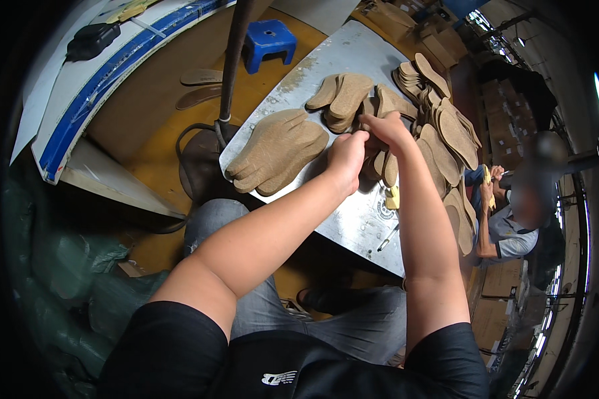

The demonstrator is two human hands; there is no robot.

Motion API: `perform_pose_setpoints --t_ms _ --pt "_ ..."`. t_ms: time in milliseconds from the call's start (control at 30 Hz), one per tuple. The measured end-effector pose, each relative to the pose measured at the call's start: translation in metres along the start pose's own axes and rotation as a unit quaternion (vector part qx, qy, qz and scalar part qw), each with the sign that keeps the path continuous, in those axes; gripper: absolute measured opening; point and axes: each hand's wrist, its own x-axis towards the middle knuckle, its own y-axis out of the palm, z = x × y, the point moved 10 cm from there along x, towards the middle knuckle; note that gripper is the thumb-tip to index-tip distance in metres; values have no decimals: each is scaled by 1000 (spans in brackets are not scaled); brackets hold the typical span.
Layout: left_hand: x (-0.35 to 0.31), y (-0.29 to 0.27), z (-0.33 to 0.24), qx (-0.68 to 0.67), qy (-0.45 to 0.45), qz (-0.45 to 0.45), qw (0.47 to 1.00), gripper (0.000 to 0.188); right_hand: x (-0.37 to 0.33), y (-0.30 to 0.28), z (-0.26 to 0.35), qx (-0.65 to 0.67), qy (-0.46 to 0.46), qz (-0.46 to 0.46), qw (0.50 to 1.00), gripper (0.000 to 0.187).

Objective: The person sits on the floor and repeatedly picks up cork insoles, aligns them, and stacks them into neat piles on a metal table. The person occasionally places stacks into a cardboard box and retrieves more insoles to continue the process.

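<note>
Both my hands meet over a pale metal worktop [339,219], among brown cork-like insoles. My left hand [347,159] is closed, its thumb toward the right hand, at the edge of a few insoles [387,166] whose ends show below the hands. My right hand [391,131] is closed on the same insoles from the far side; its fingertips are partly hidden. Left of my hands lies a fanned pile of insoles [279,149]. Beyond them is a smaller stack [350,94]. On the right, a long heap of overlapping insoles [451,136] runs along the worktop.
A pen [387,238] and a yellow object [393,197] lie near my right forearm. A dark upright pole [233,66] stands at the worktop's left edge. A blue stool [269,41] is beyond it. Another person [512,223] works at the right, holding something yellow.
</note>
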Motion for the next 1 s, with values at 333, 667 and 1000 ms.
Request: perform_pose_setpoints --t_ms 333,667,1000 --pt "7 -18 2 -15 48 -48 998 31 -18 0 43 -185 24 -40 982 130" --pt "6 1 21 25 -48 -8 999 54 -70 -59 -39 280 -91 22 955 79" --pt "-20 15 26 82 -55 57 993 40 -134 -17 -72 434 -162 4 887 77"
